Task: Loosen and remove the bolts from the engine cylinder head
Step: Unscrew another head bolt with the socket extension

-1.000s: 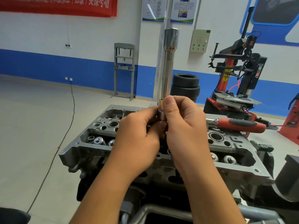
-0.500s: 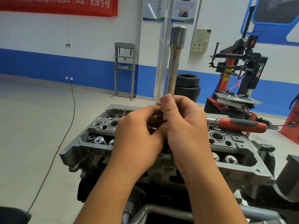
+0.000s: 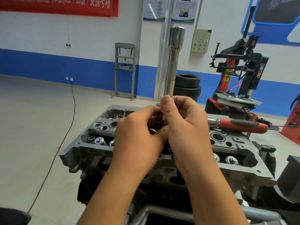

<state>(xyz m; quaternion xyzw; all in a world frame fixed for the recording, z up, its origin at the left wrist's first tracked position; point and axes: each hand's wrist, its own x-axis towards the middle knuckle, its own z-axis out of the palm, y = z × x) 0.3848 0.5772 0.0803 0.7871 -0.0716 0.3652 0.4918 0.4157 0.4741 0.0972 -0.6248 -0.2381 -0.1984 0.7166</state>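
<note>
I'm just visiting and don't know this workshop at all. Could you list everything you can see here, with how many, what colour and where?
cylinder head: one, grey metal, centre, below the hands
extension bar: one, silver, upright, lower end in the hands
ratchet wrench: one, red and black handle, lying on the head's far right side
tyre changer: one, red and black, right background
stacked tyres: two visible, black, by the wall behind the bar
press frame: one, grey, against the blue wall band
cable: one, black, across the floor at left
control box: one, beige, on the wall
banner: one, red, top left
left hand: fingers curled at the bar's base
right hand: grips the bar's lower end
</note>
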